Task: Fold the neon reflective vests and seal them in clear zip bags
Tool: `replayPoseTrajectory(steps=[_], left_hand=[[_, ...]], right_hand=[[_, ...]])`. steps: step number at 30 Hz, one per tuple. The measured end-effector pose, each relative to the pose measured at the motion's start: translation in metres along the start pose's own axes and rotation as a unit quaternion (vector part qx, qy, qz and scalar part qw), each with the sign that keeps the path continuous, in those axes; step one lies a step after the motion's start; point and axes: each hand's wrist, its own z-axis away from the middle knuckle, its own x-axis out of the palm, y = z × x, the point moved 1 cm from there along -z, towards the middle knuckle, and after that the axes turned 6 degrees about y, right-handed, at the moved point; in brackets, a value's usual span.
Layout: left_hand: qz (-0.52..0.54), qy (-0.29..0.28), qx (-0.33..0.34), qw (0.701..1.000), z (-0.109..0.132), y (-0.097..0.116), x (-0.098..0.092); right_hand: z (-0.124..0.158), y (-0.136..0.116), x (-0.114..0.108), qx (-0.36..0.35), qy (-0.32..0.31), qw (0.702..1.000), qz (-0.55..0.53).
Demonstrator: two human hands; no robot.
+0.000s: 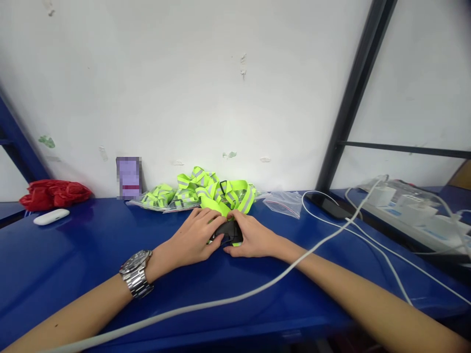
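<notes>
Both hands meet low over the desk around what looks like a black plastic buckle (229,232). My left hand (198,235), below a metal wristwatch, grips its left side with thumb and fingers. On the other side, my right hand (253,235) pinches its right end. The fingers cover part of the buckle, so I cannot tell whether its halves are joined. Yellow-green reflective straps (235,192) with grey stripes lie heaped just behind the hands, and some of the same webbing shows beside the buckle.
Clear bags with folded straps (158,197) lie left of the heap; a flat zip bag (283,203) lies right. A white cable (243,295) crosses before my forearms. A phone (327,205), power strip with chargers (415,215), white case (51,216) and red bag (55,193) sit on the blue desk (91,235).
</notes>
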Motion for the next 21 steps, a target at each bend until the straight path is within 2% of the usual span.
replayPoseTrajectory(steps=[9,16,21], left_hand=[[-0.007,0.011,-0.068,0.998,-0.0041,0.0068,0.002],[-0.008,0.017,-0.033,0.999,-0.0012,0.0012,0.0084],[-0.02,0.024,-0.016,0.999,-0.0011,0.0009,0.008]], right_hand=[[0.0031,-0.001,0.0019,-0.031,-0.019,0.998,0.057],[0.0013,-0.0025,-0.0004,-0.045,-0.02,0.997,0.055],[0.002,0.0003,-0.0038,-0.047,-0.023,0.994,0.094]])
